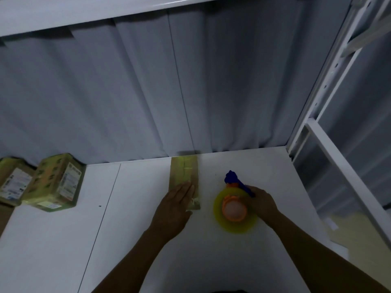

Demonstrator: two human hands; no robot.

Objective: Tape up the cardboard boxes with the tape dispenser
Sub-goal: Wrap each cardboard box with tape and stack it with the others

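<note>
Cardboard box, slim and flat, lies at the middle of a white bench, its long axis running straight away from the person toward a grey curtain, with a strip of yellowish tape along its top. The left hand presses on the box's near end, fingers straight and flat. Just to the right of the box, not touching it, the right hand curls round the blue handle of the tape dispenser, whose yellow roll and orange hub rest on the bench. The left hand is the one on the box; the dispenser sits beside its near end, so any further strip would probably mean carrying the tool leftward onto the box and drawing it along that long axis. Three boxes show in all: this one, plus a labelled box and a second labelled box, side by side at the bench's far left, well apart from the work and apparently taped. One dispenser and two hands are in view.
</note>
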